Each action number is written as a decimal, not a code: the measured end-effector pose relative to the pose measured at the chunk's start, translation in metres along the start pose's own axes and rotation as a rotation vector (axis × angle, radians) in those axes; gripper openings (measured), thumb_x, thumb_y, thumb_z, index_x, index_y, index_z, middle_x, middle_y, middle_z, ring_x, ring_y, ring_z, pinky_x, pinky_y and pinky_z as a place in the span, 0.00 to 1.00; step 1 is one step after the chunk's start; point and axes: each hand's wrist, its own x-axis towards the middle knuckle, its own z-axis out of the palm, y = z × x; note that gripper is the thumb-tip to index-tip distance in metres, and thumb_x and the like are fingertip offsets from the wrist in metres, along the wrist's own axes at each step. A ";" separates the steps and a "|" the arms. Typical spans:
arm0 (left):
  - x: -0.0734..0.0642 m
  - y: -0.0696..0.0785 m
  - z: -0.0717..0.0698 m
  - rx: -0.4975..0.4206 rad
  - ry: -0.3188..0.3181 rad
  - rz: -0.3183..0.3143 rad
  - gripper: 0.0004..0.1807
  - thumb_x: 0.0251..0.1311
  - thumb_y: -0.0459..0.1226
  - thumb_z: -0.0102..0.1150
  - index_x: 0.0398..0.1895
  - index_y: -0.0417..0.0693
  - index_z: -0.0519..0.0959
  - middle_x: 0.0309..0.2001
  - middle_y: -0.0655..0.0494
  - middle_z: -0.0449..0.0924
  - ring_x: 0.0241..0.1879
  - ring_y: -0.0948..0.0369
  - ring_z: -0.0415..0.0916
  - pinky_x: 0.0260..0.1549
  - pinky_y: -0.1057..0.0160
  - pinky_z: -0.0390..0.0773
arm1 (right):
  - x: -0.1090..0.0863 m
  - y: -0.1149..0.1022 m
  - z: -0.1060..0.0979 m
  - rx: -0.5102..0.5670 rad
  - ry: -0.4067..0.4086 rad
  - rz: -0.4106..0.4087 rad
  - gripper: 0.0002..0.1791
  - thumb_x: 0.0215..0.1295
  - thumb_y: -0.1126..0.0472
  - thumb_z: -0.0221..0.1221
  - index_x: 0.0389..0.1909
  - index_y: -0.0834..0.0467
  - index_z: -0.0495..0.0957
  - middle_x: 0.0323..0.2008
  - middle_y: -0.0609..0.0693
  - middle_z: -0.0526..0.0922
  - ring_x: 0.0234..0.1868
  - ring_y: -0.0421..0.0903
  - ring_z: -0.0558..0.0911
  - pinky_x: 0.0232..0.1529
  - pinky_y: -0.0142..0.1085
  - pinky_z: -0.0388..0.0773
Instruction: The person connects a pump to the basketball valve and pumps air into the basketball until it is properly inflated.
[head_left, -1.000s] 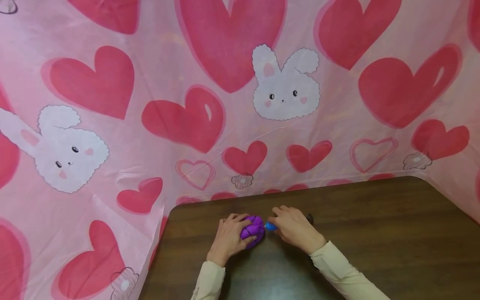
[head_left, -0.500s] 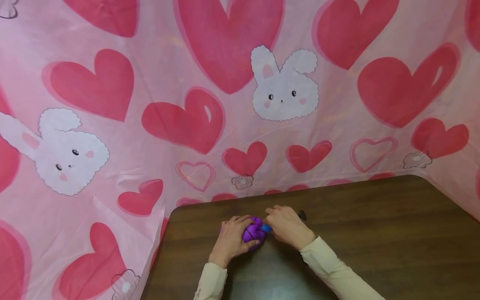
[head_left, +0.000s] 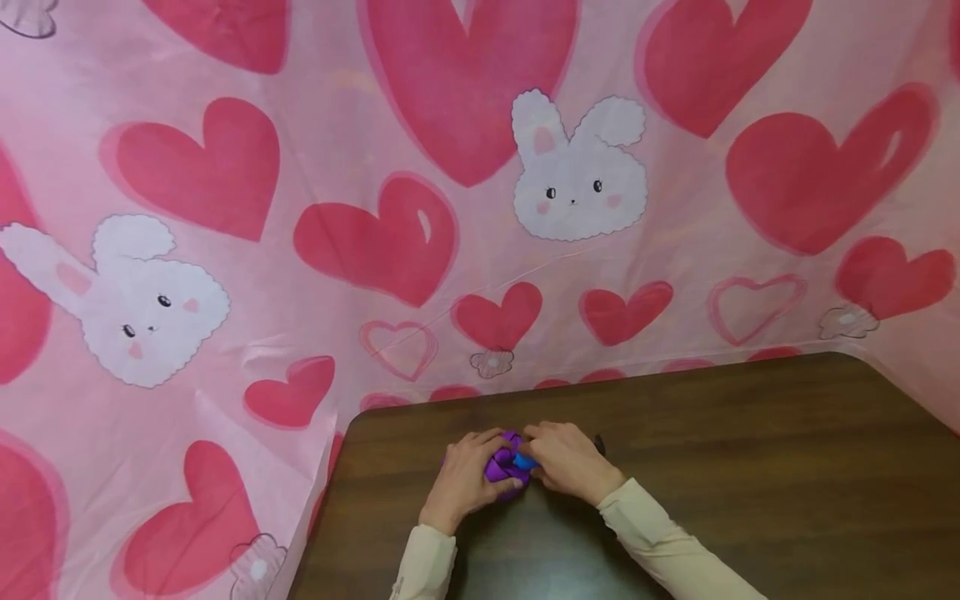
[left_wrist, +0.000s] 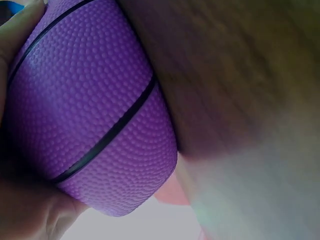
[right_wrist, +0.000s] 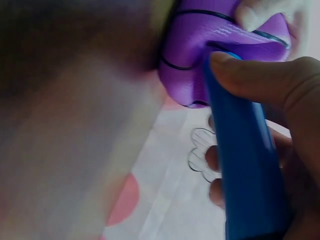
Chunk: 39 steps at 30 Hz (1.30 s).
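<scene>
A soft purple ball (head_left: 498, 473) with black lines and a pebbled skin (left_wrist: 90, 100) lies on the table, partly caved in. My left hand (head_left: 461, 479) grips it from the left, thumb on the near side and fingers over the far side. In my right hand (head_left: 572, 460) is a blue ball pump (right_wrist: 245, 150), its thumb laid along the barrel near the front end. That front end presses into a deep fold of the ball in the right wrist view, so the pump's tip is hidden. A black end piece (head_left: 599, 445) of the pump sticks out behind the right hand.
The dark wood-grain table (head_left: 720, 467) stretches to the right and toward me. A pink cloth (head_left: 420, 125) with red hearts and white rabbits hangs just past its back and left edges.
My right hand has moved left with the ball pump, whose tip was apart from the ball and is now pressed into it. The ball's right side has sunk in; my left hand keeps its grip.
</scene>
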 end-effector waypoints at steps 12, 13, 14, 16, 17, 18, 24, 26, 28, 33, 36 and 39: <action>0.013 -0.014 0.001 -0.167 -0.085 -0.082 0.35 0.48 0.57 0.80 0.59 0.62 0.76 0.51 0.58 0.87 0.50 0.52 0.83 0.49 0.40 0.80 | -0.002 0.015 -0.002 0.060 0.038 0.035 0.11 0.51 0.51 0.79 0.30 0.44 0.86 0.30 0.42 0.78 0.28 0.42 0.77 0.25 0.39 0.80; 0.012 -0.014 0.001 -0.167 -0.087 -0.085 0.35 0.49 0.57 0.80 0.59 0.62 0.76 0.51 0.58 0.87 0.50 0.52 0.82 0.50 0.40 0.79 | -0.002 0.016 -0.002 0.073 0.035 0.036 0.10 0.51 0.51 0.79 0.30 0.44 0.86 0.29 0.42 0.77 0.28 0.41 0.77 0.25 0.38 0.80; 0.011 -0.014 0.001 -0.168 -0.089 -0.087 0.35 0.49 0.57 0.80 0.59 0.62 0.75 0.51 0.57 0.87 0.50 0.52 0.82 0.50 0.40 0.79 | -0.002 0.017 -0.003 0.085 0.027 0.038 0.10 0.51 0.51 0.78 0.30 0.43 0.86 0.29 0.42 0.77 0.27 0.41 0.76 0.25 0.38 0.79; 0.010 -0.014 0.002 -0.164 -0.083 -0.095 0.36 0.49 0.56 0.79 0.60 0.61 0.74 0.50 0.55 0.87 0.50 0.52 0.82 0.51 0.40 0.77 | -0.002 0.020 -0.004 0.108 0.013 0.046 0.09 0.52 0.50 0.78 0.30 0.43 0.86 0.29 0.41 0.77 0.27 0.39 0.75 0.26 0.37 0.79; 0.010 -0.013 0.002 -0.161 -0.079 -0.099 0.36 0.49 0.56 0.79 0.59 0.61 0.74 0.50 0.55 0.87 0.50 0.51 0.82 0.52 0.39 0.76 | -0.002 0.022 -0.005 0.122 0.007 0.050 0.09 0.52 0.50 0.78 0.31 0.43 0.87 0.29 0.41 0.77 0.27 0.38 0.75 0.27 0.37 0.79; 0.009 -0.013 0.001 -0.161 -0.076 -0.104 0.36 0.49 0.56 0.79 0.59 0.60 0.74 0.50 0.54 0.87 0.50 0.51 0.82 0.52 0.39 0.75 | -0.002 0.024 -0.006 0.139 0.001 0.053 0.09 0.52 0.50 0.78 0.32 0.43 0.87 0.30 0.41 0.78 0.27 0.38 0.75 0.27 0.36 0.79; 0.009 -0.010 0.001 -0.132 -0.066 -0.123 0.32 0.51 0.55 0.78 0.57 0.60 0.76 0.49 0.55 0.87 0.50 0.52 0.81 0.52 0.42 0.72 | -0.002 0.034 -0.010 0.215 -0.046 0.071 0.13 0.51 0.50 0.79 0.39 0.43 0.91 0.31 0.40 0.80 0.27 0.36 0.75 0.29 0.35 0.79; 0.010 -0.009 0.001 -0.119 -0.065 -0.118 0.30 0.52 0.55 0.78 0.56 0.60 0.78 0.48 0.57 0.88 0.49 0.54 0.81 0.51 0.46 0.72 | -0.003 0.038 -0.012 0.236 -0.066 0.087 0.14 0.51 0.50 0.78 0.41 0.44 0.91 0.32 0.40 0.82 0.28 0.37 0.76 0.30 0.35 0.80; 0.010 -0.008 0.002 -0.102 -0.057 -0.104 0.27 0.54 0.53 0.77 0.54 0.59 0.81 0.46 0.58 0.89 0.47 0.56 0.80 0.47 0.50 0.71 | -0.004 0.040 -0.013 0.262 -0.089 0.106 0.15 0.52 0.50 0.78 0.42 0.44 0.91 0.33 0.41 0.83 0.29 0.38 0.77 0.32 0.36 0.80; 0.010 -0.008 0.001 -0.061 -0.002 -0.067 0.17 0.55 0.50 0.78 0.46 0.57 0.87 0.41 0.60 0.91 0.43 0.57 0.81 0.45 0.50 0.73 | -0.004 0.042 -0.015 0.287 -0.110 0.114 0.15 0.52 0.51 0.78 0.42 0.45 0.92 0.32 0.40 0.83 0.30 0.38 0.78 0.31 0.35 0.79; 0.009 -0.008 0.001 -0.065 0.026 -0.066 0.13 0.54 0.48 0.79 0.41 0.58 0.88 0.40 0.61 0.91 0.43 0.57 0.82 0.49 0.47 0.75 | -0.001 0.039 -0.017 0.279 -0.100 0.101 0.12 0.50 0.52 0.78 0.37 0.44 0.92 0.27 0.38 0.77 0.26 0.36 0.72 0.27 0.31 0.72; 0.009 -0.008 0.002 -0.074 0.040 -0.074 0.11 0.53 0.46 0.80 0.38 0.59 0.89 0.38 0.62 0.91 0.43 0.57 0.82 0.50 0.47 0.75 | 0.003 0.034 -0.019 0.241 -0.084 0.086 0.08 0.49 0.51 0.79 0.30 0.43 0.90 0.23 0.37 0.72 0.23 0.35 0.68 0.24 0.30 0.67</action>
